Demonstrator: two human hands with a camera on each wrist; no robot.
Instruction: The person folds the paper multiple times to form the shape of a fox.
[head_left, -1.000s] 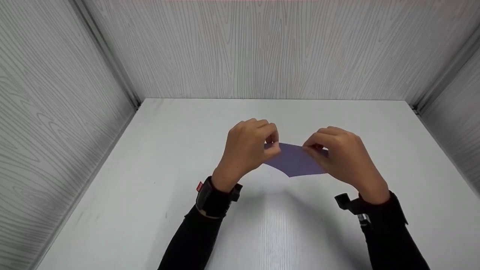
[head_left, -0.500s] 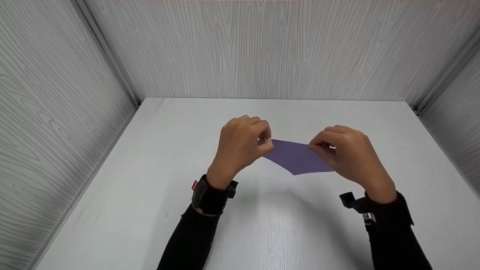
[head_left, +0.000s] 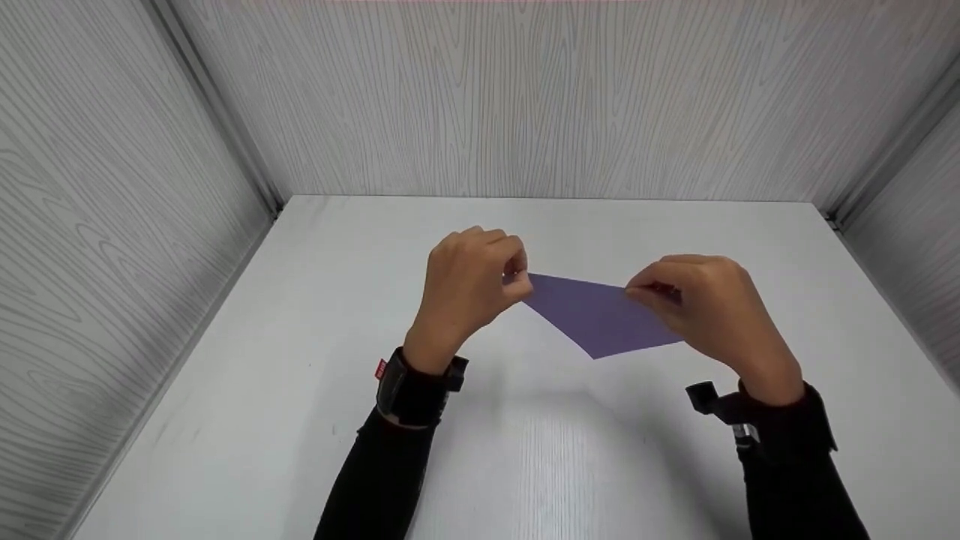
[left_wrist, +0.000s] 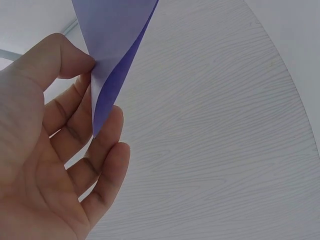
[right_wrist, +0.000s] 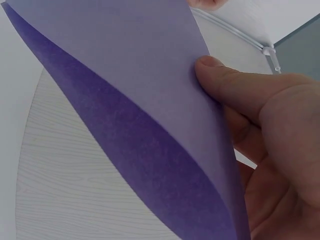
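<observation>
Pale grey wood-grain panels (head_left: 480, 97) close in the back and both sides of your workspace, with a smooth white tabletop (head_left: 225, 405) between them. Your two hands are apart, and each one pinches the same folded sheet of purple paper (head_left: 592, 315). It spans the space between them, above the tabletop, its upper edge sloping gently down toward your right and one corner pointing toward you. Your left hand (head_left: 469, 281) has thumb and fingers clamped near the paper's left end, its pointed tip running down past the thumb. Your right hand (head_left: 709, 307) nips the upper edge, thumb on the near face and fingers behind. From both wrists you can see the layers gaping, a light lilac face bowed over a deeper violet one. You wear black sleeves (head_left: 375, 480) and black wristbands (head_left: 416, 390); on the left band's outer side sticks out a small red tag (head_left: 380, 369), its pale marking too small to read.
</observation>
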